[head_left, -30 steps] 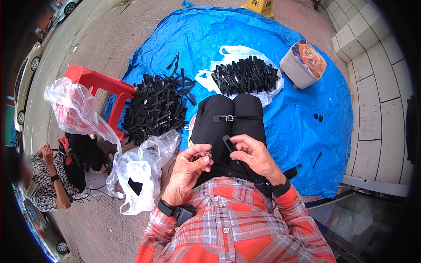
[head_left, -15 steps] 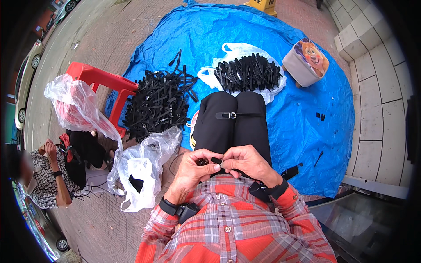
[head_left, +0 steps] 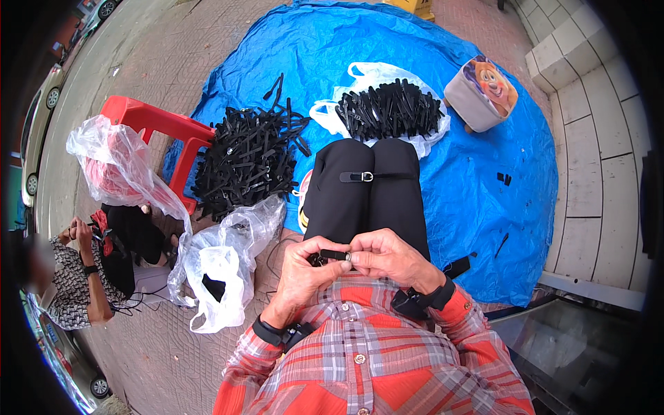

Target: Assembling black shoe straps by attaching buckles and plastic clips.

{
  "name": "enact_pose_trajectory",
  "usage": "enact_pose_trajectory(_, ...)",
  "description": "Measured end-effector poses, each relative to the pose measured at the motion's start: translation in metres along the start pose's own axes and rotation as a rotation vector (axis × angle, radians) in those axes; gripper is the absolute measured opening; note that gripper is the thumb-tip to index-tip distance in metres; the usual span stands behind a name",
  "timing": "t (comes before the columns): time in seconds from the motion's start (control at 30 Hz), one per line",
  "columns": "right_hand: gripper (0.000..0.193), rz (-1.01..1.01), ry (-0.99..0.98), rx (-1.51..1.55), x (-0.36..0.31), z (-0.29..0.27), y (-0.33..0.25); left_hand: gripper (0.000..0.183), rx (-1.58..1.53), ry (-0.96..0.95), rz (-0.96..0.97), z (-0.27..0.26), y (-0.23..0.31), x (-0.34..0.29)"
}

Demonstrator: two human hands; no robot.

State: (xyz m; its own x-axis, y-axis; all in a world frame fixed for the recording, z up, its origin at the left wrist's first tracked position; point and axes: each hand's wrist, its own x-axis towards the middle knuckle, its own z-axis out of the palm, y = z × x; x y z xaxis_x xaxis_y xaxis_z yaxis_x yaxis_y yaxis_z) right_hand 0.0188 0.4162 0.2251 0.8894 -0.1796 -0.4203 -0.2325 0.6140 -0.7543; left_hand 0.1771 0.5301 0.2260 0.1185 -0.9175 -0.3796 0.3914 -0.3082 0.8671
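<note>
Just above my lap, my left hand (head_left: 309, 268) and my right hand (head_left: 391, 254) meet, both closed in a pinch on a short black strap (head_left: 333, 254). Its right end, where a small metallic bit shows, sits between my right thumb and fingers. The left end runs in under my left fingers, and part of it is hidden there. Across my thighs lies another black strap with a silver buckle (head_left: 366, 177). Beyond my knees a dense row of black straps (head_left: 391, 111) rests on a white plastic bag (head_left: 369, 71). A looser heap of black straps (head_left: 245, 159) is to the left.
A blue tarp (head_left: 484, 228) spreads under these things. At left stand a red stool (head_left: 159, 114) and clear and white plastic bags (head_left: 228, 304). A padded stool with a cartoon face (head_left: 477, 97) is at right. Another person (head_left: 76, 277) sits at far left, hands raised.
The black strap between my hands has turned and now shows more of its length, lying level. My fingers have shifted slightly on it. The view has tilted a little.
</note>
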Motion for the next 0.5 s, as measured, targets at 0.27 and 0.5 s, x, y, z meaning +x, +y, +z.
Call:
enact_pose_trajectory(0.27,0.015,-0.705,0.598,-1.164,0.011,0.036,-0.006,0.017,0.355,0.222,0.282,0.004,-0.008,0.006)
enact_pose_trajectory(0.5,0.013,-0.645,0.779,-0.683,0.017,0.045,0.011,0.016,0.083,0.255,0.245,0.020,-0.006,0.003)
